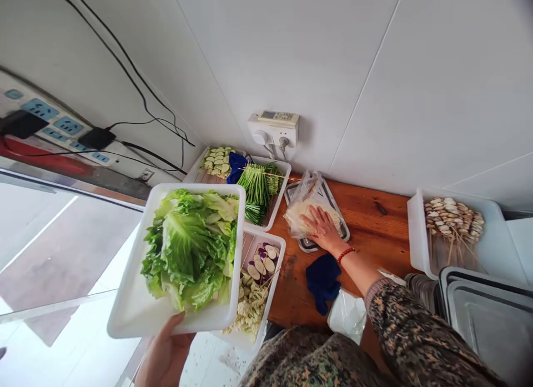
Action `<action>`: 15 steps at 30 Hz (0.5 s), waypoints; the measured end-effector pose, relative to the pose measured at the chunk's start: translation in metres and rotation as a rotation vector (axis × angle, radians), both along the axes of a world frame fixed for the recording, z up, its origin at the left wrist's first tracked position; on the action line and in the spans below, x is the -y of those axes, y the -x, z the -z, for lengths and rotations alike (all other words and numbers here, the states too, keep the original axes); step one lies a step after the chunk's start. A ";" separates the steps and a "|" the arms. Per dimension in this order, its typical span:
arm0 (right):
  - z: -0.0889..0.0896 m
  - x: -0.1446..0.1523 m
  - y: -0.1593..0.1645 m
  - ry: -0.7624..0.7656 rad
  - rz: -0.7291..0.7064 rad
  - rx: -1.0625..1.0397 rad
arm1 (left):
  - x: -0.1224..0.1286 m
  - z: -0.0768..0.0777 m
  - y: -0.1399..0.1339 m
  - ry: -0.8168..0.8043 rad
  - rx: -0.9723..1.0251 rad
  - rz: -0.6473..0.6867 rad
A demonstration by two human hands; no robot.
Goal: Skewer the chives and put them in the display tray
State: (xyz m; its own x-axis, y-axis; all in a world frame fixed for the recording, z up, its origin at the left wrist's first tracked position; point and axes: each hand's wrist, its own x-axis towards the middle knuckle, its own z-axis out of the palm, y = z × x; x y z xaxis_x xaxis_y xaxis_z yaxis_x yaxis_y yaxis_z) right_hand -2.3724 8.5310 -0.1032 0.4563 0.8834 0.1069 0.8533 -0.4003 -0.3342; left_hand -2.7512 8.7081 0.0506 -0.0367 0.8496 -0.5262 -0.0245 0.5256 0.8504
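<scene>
My left hand [166,348] grips the near edge of a white plastic tray [129,315], its thumb over the rim and its other fingers hidden underneath. Leafy green lettuce [189,242] is heaped in that tray, which is held up over other trays. With fingers spread, my right hand [325,229] lies flat on a clear plastic bag [297,215] of pale food I cannot make out. The bag rests on a metal tray [343,226] on the wooden table. Just below that hand lies a dark blue glove [323,279].
Behind the lettuce, a white tray [285,190] holds skewered green vegetables [256,187]. Another tray [277,245] carries eggplant skewers and cauliflower. Mushroom skewers [453,220] sit in a bin at right, near stacked metal trays [491,320]. A white packet [347,315] lies by the table's front edge.
</scene>
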 end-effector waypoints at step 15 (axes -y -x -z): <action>0.002 0.091 0.089 0.087 -0.087 -0.387 | 0.031 0.002 -0.020 0.065 0.000 0.194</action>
